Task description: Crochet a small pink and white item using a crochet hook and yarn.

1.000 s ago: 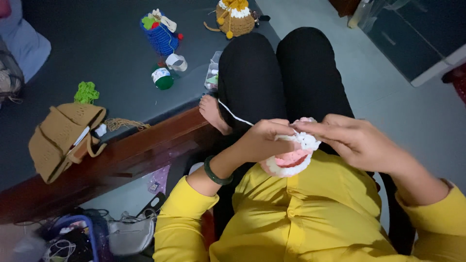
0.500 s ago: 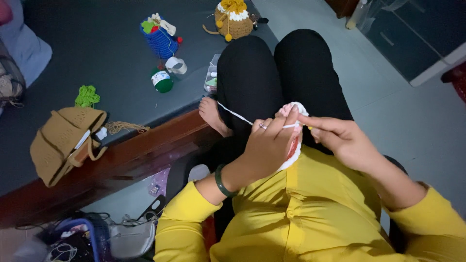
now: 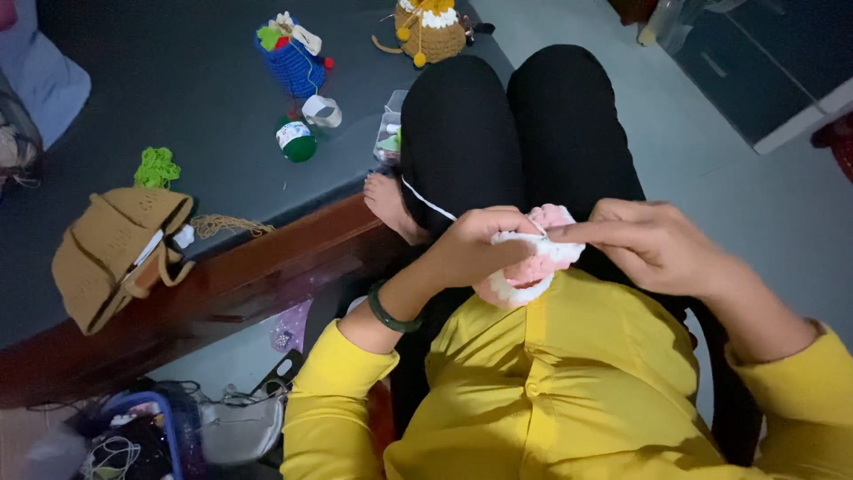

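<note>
Hands, left [image 3: 475, 249] and right [image 3: 653, 244], pinch pink-and-white crochet piece [image 3: 533, 267] over lap.

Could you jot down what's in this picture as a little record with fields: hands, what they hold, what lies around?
Left hand: grips the pink and white crochet piece
Right hand: fingers pinch the piece's top edge
White yarn: runs from the piece across the knee
Wrist: green bangle on the left
Dark surface: brown crochet bag, blue crochet basket, green spool
</note>
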